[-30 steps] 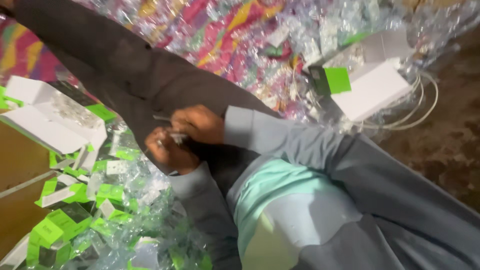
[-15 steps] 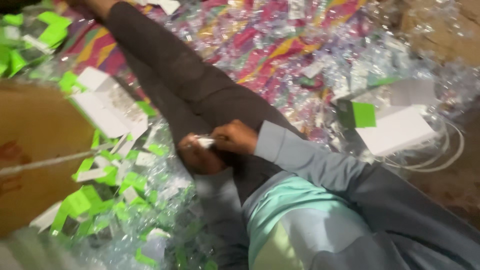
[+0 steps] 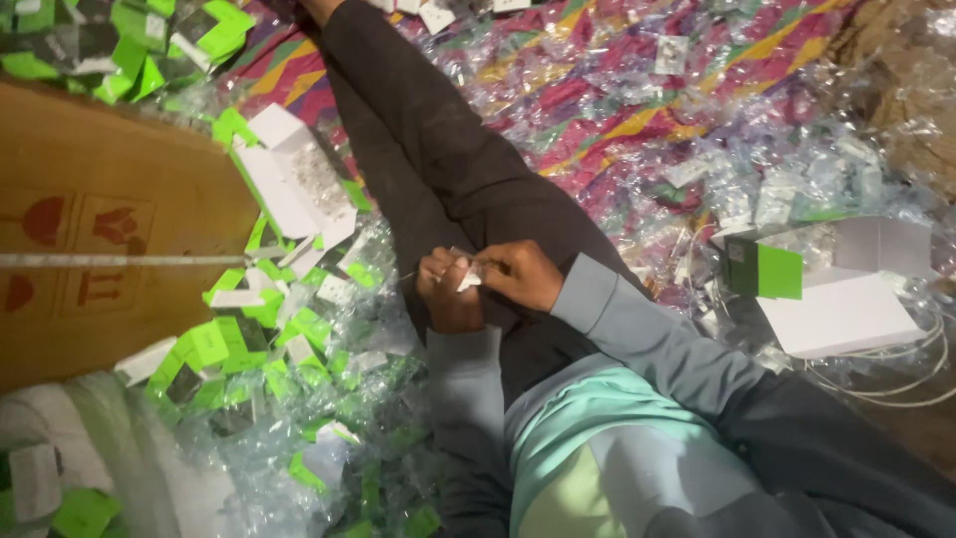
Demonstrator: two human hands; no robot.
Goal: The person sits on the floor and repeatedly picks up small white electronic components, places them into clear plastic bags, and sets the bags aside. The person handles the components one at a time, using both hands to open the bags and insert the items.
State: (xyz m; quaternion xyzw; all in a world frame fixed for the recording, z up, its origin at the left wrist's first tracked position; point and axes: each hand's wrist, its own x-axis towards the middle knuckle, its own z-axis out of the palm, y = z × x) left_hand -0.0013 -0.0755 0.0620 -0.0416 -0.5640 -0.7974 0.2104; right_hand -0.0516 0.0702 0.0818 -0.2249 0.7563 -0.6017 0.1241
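White packet (image 3: 468, 280) is being pinched between both hands, left (image 3: 448, 291) and right (image 3: 520, 276), over the lap, seemingly mid-opening; peeling it apart is needing a firm two-sided grip

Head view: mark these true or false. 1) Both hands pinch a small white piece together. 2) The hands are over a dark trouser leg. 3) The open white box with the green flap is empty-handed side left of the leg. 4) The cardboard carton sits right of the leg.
1) True: the left hand and right hand meet on a small white piece.
2) True: they sit above the dark leg.
3) False: the box with the green flap lies right of the leg, beside white cables.
4) False: the carton is on the left.
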